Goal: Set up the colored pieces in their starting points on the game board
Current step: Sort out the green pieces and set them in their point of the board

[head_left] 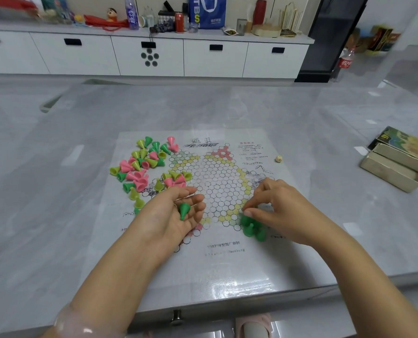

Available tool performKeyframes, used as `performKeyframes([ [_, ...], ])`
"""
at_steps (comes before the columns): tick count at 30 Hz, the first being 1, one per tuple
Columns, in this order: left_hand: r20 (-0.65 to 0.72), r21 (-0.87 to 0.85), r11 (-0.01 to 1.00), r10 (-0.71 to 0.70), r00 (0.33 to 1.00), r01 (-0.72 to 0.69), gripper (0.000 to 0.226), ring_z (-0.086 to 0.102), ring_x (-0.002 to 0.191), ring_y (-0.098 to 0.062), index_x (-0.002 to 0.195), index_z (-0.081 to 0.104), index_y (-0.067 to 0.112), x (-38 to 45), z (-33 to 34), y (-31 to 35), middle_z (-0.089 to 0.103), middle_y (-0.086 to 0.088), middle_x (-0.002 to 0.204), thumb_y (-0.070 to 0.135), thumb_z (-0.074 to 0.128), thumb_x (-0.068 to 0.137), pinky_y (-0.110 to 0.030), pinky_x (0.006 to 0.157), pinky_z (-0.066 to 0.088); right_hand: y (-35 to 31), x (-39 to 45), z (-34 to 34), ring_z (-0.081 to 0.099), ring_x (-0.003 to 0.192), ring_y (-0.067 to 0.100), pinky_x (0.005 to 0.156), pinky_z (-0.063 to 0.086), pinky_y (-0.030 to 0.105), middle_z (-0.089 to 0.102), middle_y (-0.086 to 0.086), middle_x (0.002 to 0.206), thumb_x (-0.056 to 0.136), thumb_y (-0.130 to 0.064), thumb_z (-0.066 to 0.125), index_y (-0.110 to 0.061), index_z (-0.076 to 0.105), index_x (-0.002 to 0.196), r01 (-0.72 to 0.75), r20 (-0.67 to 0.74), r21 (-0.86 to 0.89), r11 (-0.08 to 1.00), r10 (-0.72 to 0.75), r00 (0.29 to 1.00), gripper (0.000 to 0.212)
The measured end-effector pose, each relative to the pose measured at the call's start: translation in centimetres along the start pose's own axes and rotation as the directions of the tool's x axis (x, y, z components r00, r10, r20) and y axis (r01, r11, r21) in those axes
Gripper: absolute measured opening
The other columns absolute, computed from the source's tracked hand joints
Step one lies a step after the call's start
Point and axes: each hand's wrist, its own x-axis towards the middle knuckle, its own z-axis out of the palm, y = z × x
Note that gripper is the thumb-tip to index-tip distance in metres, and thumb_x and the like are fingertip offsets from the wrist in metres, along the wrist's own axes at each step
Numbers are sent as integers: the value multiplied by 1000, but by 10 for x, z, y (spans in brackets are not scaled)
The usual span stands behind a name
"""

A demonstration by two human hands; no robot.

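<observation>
A paper game board printed with a star of circles lies on the grey table. My left hand is palm up over the board's left side, and a dark green cone piece lies loose in the palm. My right hand pinches a green piece over the board's near right point, where several dark green pieces stand together. A pile of pink, yellow-green and dark green pieces is scattered at the board's left.
A small die rests right of the board. An open cardboard game box and its lid sit at the table's right. The table's front edge runs just below the board.
</observation>
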Motion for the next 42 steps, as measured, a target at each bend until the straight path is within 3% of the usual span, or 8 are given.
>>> performKeyframes([
  [8,7,-25,1000,6,1000,-6,11,55,65,-18,93,53,4,-3,-2,2,58,-12,79,4,43,90,-20,51,48,0,-3,-8,48,83,2,70,34,15,55,-12,91,87,-27,56,-27,69,90,-11,-131,71,997,20,991,13],
  [15,-63,-127,986,97,993,-105,16,50,60,-15,85,56,4,-12,-18,20,58,-9,72,4,41,90,-20,52,44,-34,6,-1,49,76,-6,67,36,6,58,-13,82,87,-31,53,-27,69,86,56,-212,124,991,-29,977,17],
  [18,-132,-195,970,122,984,-146,13,39,41,-9,86,53,8,-14,-34,32,58,-4,63,5,40,89,-14,34,32,-65,22,-1,54,83,-1,74,44,12,61,-14,91,88,-33,51,-31,67,94,108,-104,169,980,-91,990,17],
  [22,-140,-301,936,148,979,-184,13,26,26,-6,80,49,9,-16,-53,48,60,-2,55,5,38,87,-11,29,19,-96,68,-3,55,89,2,77,45,15,58,-12,104,91,-28,50,-28,61,110,170,65,11,985,-171,983,22],
  [27,-190,-369,912,115,975,-179,15,31,32,-8,80,52,8,-20,-73,62,60,-4,59,5,39,86,-12,32,25,-101,145,12,58,99,21,88,45,30,52,6,122,88,-11,52,-19,54,120,169,77,-175,970,-158,984,34],
  [32,-218,-369,914,95,971,-172,17,36,39,-10,79,53,9,-21,-84,72,59,-3,56,5,38,87,-13,35,32,-103,182,40,52,107,27,89,45,35,46,8,126,86,-1,46,-20,47,128,188,150,-348,919,-143,978,46],
  [38,-198,-348,925,83,977,-150,16,36,44,-12,82,54,8,-21,-88,75,60,-3,53,5,39,87,-14,35,33,-109,207,44,51,107,29,85,44,34,45,9,125,86,-4,49,-25,40,133,215,260,-391,895,-117,958,52],
  [42,-195,-343,928,84,977,-148,15,37,45,-12,83,56,8,-21,-90,75,61,-3,56,5,41,86,-15,36,34,-112,215,43,50,104,24,77,38,28,48,7,119,85,-9,53,-23,48,125,250,330,-409,877,-113,937,42],
])
